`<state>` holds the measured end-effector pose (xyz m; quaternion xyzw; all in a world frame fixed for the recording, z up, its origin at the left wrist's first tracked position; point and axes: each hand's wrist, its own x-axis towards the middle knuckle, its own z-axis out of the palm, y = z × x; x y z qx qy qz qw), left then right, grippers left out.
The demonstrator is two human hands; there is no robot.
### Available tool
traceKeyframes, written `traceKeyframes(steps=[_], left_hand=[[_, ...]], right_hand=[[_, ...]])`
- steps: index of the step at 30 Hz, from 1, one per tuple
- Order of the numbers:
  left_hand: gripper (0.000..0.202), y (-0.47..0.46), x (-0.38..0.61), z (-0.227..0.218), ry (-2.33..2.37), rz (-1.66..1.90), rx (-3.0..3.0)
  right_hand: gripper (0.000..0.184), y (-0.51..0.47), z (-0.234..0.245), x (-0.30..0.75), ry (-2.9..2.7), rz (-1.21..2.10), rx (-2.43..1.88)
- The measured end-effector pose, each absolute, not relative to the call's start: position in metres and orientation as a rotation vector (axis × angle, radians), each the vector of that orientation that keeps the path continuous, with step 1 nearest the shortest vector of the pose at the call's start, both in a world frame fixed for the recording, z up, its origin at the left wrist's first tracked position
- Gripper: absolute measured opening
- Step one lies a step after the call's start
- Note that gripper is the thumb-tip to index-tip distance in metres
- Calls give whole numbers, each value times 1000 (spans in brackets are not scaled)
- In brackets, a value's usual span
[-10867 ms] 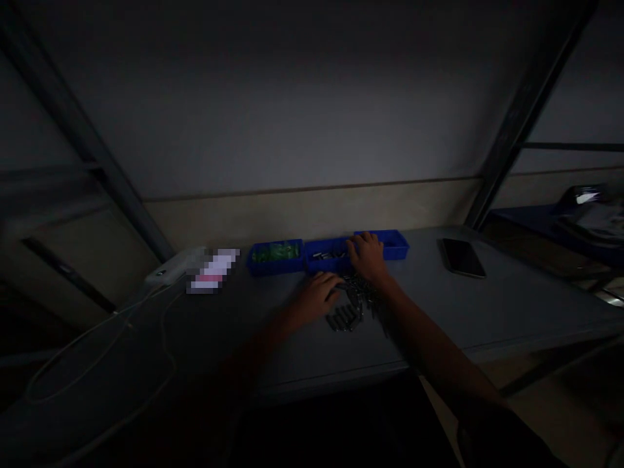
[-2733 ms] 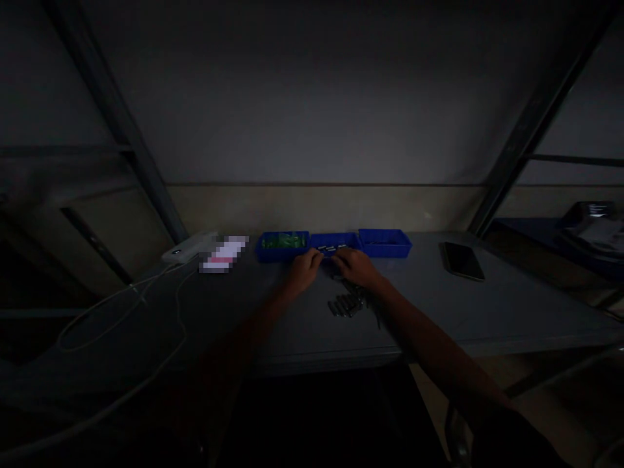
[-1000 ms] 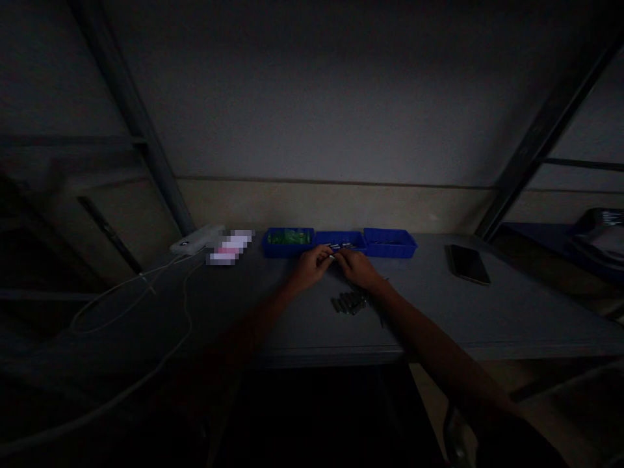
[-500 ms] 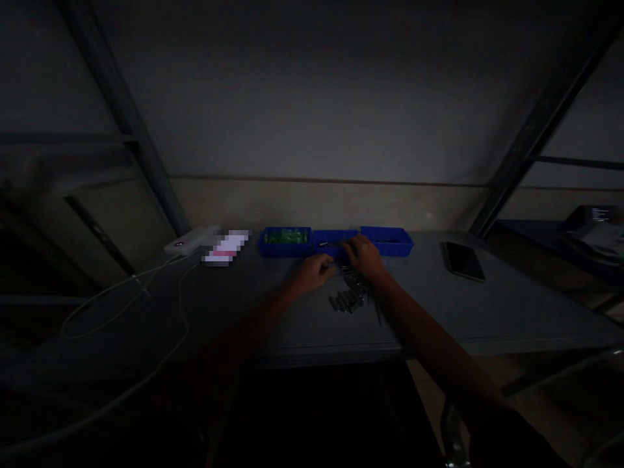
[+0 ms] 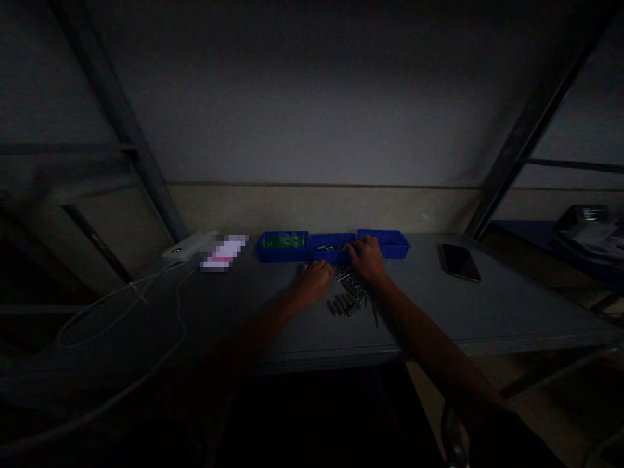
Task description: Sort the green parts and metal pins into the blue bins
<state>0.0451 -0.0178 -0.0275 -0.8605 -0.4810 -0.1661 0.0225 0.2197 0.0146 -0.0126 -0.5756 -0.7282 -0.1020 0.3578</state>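
Note:
Small metal parts [image 5: 345,302], several of them cylindrical, lie in a loose pile on the grey table. My left hand [image 5: 316,283] rests low to the left of the pile, just in front of the middle blue bin [image 5: 322,255]. Its fingers are curled, and what they hold, if anything, is hidden. At the right end of that bin is my right hand [image 5: 368,260], thumb and fingers bent together over the rim. Dimness hides whatever is between them. Shiny metal pieces [image 5: 330,248] lie inside the middle bin.
A left blue bin [image 5: 284,257] holds green pieces; a right blue bin [image 5: 396,251] adjoins the middle one. A dark phone [image 5: 459,262] lies to the right. On the left are a white device [image 5: 188,248], a blurred lit screen [image 5: 225,253] and a looping cable [image 5: 181,318].
My left hand has turned palm-down and settled lower by the pile. A dark elongated piece near my right fingers over the middle bin no longer shows. The view has shifted slightly.

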Motion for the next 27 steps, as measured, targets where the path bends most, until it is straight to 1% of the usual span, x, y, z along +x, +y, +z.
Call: traceKeyframes(steps=[5,8,18,23,27], left_hand=[[21,4,29,-32,-1608,-740,-2557],[20,10,25,-33,-1601,-841,-2558],[29,4,26,-23,-1681,-1153,-2604],[20,-1,29,-19,-1529,-1402,-2686],[22,-4,30,-16,-1469,-1422,-2688]], right_hand=[[25,-1,-6,199,-2223,-158,-1166],[20,-6,-6,191,-2339,-152,-1106],[22,-6,-5,192,-2276,-114,-1069],[24,-3,-6,192,-2174,-69,-1158],[24,-4,-4,195,-2146,-18,-1145]])
